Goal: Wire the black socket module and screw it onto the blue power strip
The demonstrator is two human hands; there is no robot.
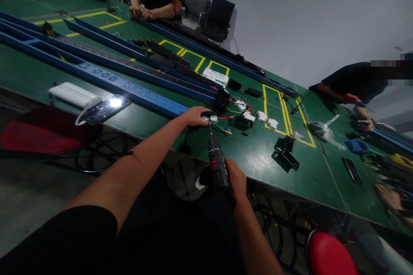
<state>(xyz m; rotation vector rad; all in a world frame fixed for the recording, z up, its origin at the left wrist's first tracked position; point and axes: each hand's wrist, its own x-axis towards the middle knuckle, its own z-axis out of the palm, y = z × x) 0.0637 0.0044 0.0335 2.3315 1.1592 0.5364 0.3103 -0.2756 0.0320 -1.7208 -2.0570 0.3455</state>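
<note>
Though half hidden, right fingers (231, 165) curled round the drill (218, 164), left fingers (200, 110) pinched on a white part (213, 118).

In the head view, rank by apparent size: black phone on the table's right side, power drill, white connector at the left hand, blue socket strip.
Largest to smallest:
1. Blue socket strip
2. Power drill, looking larger partly through nearness
3. Black phone
4. White connector
</note>
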